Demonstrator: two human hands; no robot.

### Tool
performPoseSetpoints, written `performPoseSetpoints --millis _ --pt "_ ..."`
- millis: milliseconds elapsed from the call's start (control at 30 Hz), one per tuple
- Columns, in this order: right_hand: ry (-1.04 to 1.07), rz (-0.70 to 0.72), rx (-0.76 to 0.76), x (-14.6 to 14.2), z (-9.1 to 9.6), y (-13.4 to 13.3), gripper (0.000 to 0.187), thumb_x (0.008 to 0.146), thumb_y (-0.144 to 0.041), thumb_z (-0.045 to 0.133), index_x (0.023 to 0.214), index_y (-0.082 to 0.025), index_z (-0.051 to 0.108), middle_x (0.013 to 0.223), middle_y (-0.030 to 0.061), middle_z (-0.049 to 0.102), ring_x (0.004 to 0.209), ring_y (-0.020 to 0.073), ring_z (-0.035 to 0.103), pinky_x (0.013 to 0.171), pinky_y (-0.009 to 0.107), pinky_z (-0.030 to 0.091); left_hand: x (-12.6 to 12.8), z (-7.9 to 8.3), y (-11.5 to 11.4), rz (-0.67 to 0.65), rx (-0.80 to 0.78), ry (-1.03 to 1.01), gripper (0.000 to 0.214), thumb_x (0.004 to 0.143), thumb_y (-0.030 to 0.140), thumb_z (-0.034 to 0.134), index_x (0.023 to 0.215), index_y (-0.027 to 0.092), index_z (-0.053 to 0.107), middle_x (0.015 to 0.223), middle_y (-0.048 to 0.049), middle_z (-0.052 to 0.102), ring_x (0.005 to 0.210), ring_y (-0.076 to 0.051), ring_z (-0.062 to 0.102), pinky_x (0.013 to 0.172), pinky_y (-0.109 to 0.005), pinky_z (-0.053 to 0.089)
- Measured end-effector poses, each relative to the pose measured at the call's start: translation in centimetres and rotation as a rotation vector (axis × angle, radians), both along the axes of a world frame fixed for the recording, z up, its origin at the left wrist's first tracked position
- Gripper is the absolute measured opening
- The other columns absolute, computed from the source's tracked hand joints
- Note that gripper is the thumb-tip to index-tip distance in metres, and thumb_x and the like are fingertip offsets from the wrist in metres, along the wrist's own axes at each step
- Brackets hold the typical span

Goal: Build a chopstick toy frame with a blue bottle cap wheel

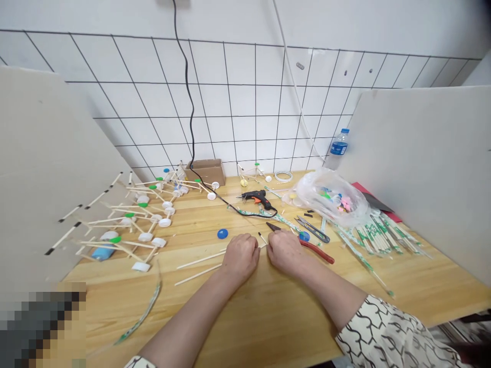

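My left hand (241, 258) is closed, its fingers curled over thin wooden chopsticks. Two pale chopsticks (197, 276) stick out to its left, close to the tabletop. Close beside it, my right hand (286, 250) is also closed, and a short stretch of pale stick (263, 246) shows between the two fists. A small dark-tipped piece (261, 236) stands just above that gap. The fingers hide most of the grip. Red-handled pliers (317, 251) lie just behind my right hand, partly covered by it. A blue bottle cap (222, 233) rests beyond my left hand.
Stick models with white cap wheels (164, 223) crowd the left. A black glue gun (258, 198) with its cord lies at the back centre. Thread snips (312, 229), a plastic bag (326, 191) and wrapped chopsticks (379, 235) are on the right. Panels (433, 153) flank both sides.
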State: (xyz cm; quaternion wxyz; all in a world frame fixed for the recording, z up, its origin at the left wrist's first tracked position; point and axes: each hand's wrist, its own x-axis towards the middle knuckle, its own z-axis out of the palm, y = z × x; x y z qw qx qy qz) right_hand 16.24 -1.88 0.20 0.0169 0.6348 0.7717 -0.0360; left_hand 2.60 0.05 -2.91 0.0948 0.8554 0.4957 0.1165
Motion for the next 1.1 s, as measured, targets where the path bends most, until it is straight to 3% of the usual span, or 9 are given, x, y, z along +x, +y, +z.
performPoseSetpoints --millis 167,300,567,767,933,1100 --pt "0.016 -0.014 -0.005 1.5 1.2 0.0 0.024 0.083 -0.027 0.049 0.092 -0.012 0.065 0.096 0.0143 0.065 0.095 0.0253 0.057 0.079 0.031 0.038 0.4 0.1 0.7 0.001 -0.006 0.006 0.018 0.081 0.02 0.045 0.077 0.015 0.062 0.085 -0.0099 0.065 0.084 -0.023 0.058 0.075 -0.033 0.041" --pt "-0.007 -0.056 0.008 2.9 1.6 0.1 0.029 0.076 -0.023 0.056 0.101 -0.011 0.063 0.106 0.0179 0.06 0.104 0.0299 0.05 0.086 0.036 0.035 0.4 0.3 1.0 0.002 -0.021 0.0 0.017 0.08 0.019 0.046 0.077 0.016 0.062 0.086 -0.0097 0.065 0.085 -0.022 0.058 0.075 -0.033 0.041" --pt "-0.034 -0.151 -0.032 4.2 1.6 0.9 0.03 0.073 -0.007 0.05 0.1 -0.01 0.063 0.099 0.0189 0.062 0.096 0.0283 0.055 0.077 0.033 0.038 0.6 0.8 1.2 -0.001 -0.06 -0.011 0.016 0.08 0.018 0.047 0.076 0.016 0.062 0.085 -0.009 0.066 0.084 -0.021 0.059 0.074 -0.032 0.042" --pt "-0.014 -0.216 0.026 4.8 0.8 1.7 0.027 0.079 -0.012 0.047 0.102 -0.005 0.061 0.105 0.024 0.059 0.101 0.0316 0.052 0.081 0.038 0.036 0.9 0.7 1.1 0.015 -0.051 -0.028 0.017 0.081 0.018 0.045 0.078 0.015 0.062 0.085 -0.0097 0.065 0.084 -0.022 0.058 0.074 -0.033 0.041" --pt "0.083 -0.097 0.003 2.8 0.4 0.8 0.019 0.085 -0.023 0.047 0.088 -0.015 0.064 0.099 0.0116 0.064 0.093 0.0196 0.056 0.077 0.026 0.038 0.8 -0.2 1.0 0.012 -0.024 -0.036 0.018 0.083 0.02 0.044 0.08 0.016 0.061 0.086 -0.0097 0.064 0.085 -0.023 0.057 0.076 -0.034 0.04" --pt "0.114 -0.088 -0.037 1.7 0.2 0.4 0.02 0.086 -0.024 0.045 0.081 -0.016 0.063 0.09 0.0091 0.066 0.082 0.0189 0.061 0.066 0.026 0.038 0.3 -0.6 0.8 -0.028 0.048 0.005 0.018 0.084 0.023 0.044 0.084 0.015 0.06 0.089 -0.0105 0.062 0.087 -0.024 0.055 0.077 -0.035 0.04"
